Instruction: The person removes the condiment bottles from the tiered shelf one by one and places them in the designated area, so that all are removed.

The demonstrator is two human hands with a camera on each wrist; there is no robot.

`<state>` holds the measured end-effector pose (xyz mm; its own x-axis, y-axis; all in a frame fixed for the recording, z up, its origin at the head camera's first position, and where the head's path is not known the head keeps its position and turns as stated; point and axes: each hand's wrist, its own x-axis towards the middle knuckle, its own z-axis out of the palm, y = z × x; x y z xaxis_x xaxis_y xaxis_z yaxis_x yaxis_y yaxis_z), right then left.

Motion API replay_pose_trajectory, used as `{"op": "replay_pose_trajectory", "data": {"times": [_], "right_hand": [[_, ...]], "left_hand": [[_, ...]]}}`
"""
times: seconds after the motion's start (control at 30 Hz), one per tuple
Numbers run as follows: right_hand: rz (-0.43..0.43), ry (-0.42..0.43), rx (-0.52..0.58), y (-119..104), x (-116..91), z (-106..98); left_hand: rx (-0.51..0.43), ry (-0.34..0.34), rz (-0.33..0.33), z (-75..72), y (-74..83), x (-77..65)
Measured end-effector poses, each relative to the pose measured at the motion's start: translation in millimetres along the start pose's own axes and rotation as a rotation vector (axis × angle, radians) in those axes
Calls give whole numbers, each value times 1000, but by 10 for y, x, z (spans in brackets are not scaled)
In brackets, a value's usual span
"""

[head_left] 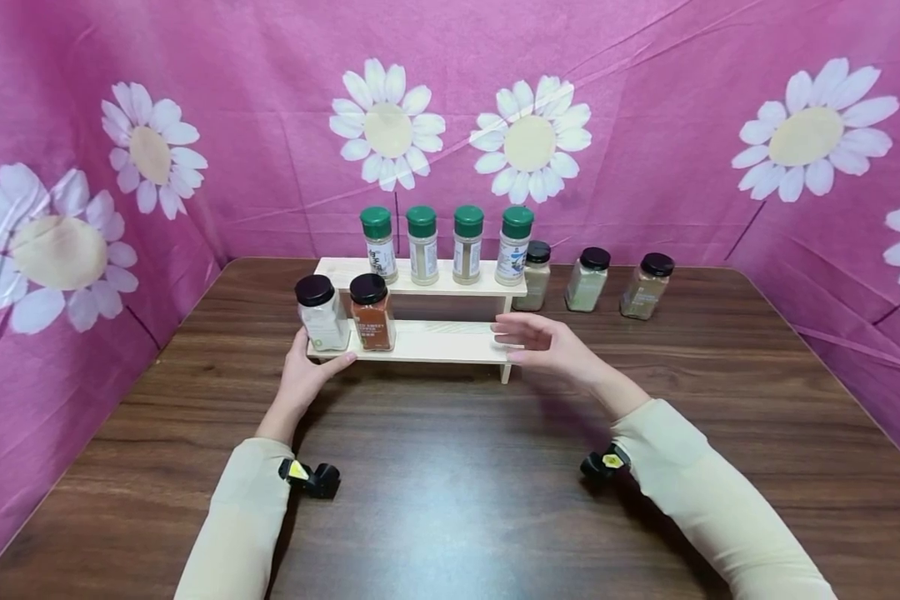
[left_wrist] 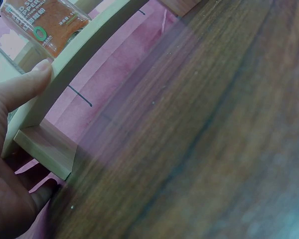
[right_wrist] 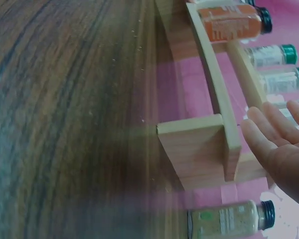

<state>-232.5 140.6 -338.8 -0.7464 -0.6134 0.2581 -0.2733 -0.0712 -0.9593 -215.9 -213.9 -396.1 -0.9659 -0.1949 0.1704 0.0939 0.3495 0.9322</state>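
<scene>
A two-tier pale wooden spice rack point(head_left: 446, 342) stands on the table. My left hand point(head_left: 303, 379) grips the left end of its lower shelf, thumb on the front edge and fingers round the side, by the end leg. Just above that hand, a black-capped jar of pale powder point(head_left: 325, 323) and a black-capped jar of orange-red powder point(head_left: 373, 323) stand side by side on the lower shelf. At the shelf's right end my right hand point(head_left: 551, 346) is held with fingers extended and apart, nothing in it. Several green-capped spice bottles point(head_left: 423, 250) line the upper shelf.
On the table right of the rack stand three black-capped jars: one point(head_left: 536, 283) partly hidden behind the rack's end, a greenish one point(head_left: 587, 287) and a brownish one point(head_left: 645, 292). A pink cloth point(head_left: 270, 167) with white daisies hangs behind the dark wooden table point(head_left: 435, 483).
</scene>
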Motion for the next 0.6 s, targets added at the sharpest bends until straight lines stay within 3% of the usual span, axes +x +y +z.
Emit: {"op": "replay_pose_trajectory", "data": {"times": [0.33,0.5,0.6], "right_hand": [[-10,51,-5,33,205,219],[-4,71,-22,55,324,336],[30,85,-20,82,387,408]], "left_hand": [[-22,-12,-8,-7,313,-131],[-24,-16,2,-7,295,-128],[-29,-17,5,-10,180,-73]]}}
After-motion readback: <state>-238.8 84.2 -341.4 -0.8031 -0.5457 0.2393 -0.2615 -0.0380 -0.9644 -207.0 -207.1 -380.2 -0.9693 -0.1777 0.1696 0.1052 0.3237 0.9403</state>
